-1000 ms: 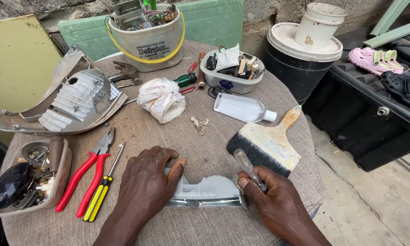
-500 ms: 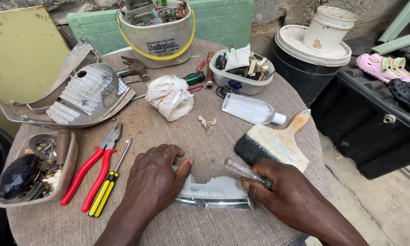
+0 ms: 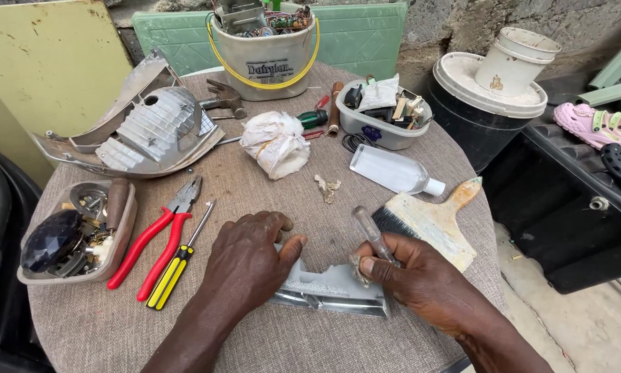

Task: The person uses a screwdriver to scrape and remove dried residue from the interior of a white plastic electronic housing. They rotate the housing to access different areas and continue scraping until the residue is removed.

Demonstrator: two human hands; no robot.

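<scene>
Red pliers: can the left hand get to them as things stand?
Probably yes. The red pliers lie bare on the table just outside the left hand, with only the yellow screwdriver between; but that hand is pressing the metal piece.

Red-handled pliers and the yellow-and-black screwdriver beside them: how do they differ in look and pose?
The red-handled pliers have two curved red grips spreading toward the person and metal jaws pointing away; the yellow-and-black screwdriver is one straight, slimmer tool with a thin metal shaft. The pliers lie to the left, the screwdriver closer to the left hand. Both lie flat and untouched on the cloth-covered table, angled alike.
</scene>
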